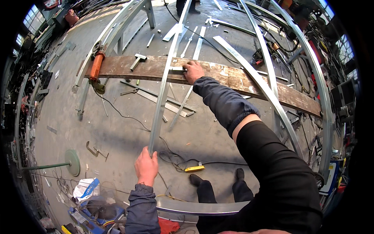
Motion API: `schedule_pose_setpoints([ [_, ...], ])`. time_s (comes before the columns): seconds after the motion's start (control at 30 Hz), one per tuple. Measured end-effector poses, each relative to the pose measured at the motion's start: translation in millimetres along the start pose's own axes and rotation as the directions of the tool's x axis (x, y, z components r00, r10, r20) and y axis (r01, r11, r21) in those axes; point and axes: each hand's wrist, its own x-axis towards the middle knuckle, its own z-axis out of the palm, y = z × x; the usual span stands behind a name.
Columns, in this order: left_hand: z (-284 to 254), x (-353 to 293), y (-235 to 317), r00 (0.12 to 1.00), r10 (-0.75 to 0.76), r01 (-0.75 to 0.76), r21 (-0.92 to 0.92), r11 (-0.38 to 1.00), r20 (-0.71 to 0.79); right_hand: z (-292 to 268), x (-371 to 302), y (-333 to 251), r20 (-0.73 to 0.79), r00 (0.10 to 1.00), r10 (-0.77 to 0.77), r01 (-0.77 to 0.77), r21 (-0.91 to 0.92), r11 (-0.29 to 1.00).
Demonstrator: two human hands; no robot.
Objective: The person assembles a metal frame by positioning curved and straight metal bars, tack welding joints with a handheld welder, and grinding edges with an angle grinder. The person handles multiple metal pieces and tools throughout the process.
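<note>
My left hand (147, 167) is closed around the near end of a long square metal tube (158, 113), which runs away from me across a worn wooden plank (218, 74). On the plank, close to that tube, my right hand (194, 72) has its fingers bent over a short light metal piece (177, 68). The fingertips are partly hidden, but they appear to pinch its end. To the left on the plank lies a T-shaped metal piece (138, 61). An orange corded power tool (97, 67) rests at the plank's left end.
More metal tubes (269, 93) of the frame cross the plank at right. Cut metal strips (167, 103) lie on the floor beneath it. Black cable loops around a yellow power strip (194, 169) near my feet. At lower left are a C-clamp (92, 150), a green round base (73, 163) and a white bag (86, 188).
</note>
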Motion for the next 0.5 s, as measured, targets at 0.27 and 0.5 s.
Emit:
schedule_pose_setpoints([
  [0.27,4,-6,4,1.0,-0.029,0.03,0.06,0.998,-0.007,-147,-194,38,0.116,0.989,0.092,-0.108,0.141,0.984],
  [0.5,19,-23,24,0.945,0.226,-0.15,0.303,0.941,-0.236,-425,-460,219,-0.063,0.739,0.67,-0.625,-0.433,0.649],
])
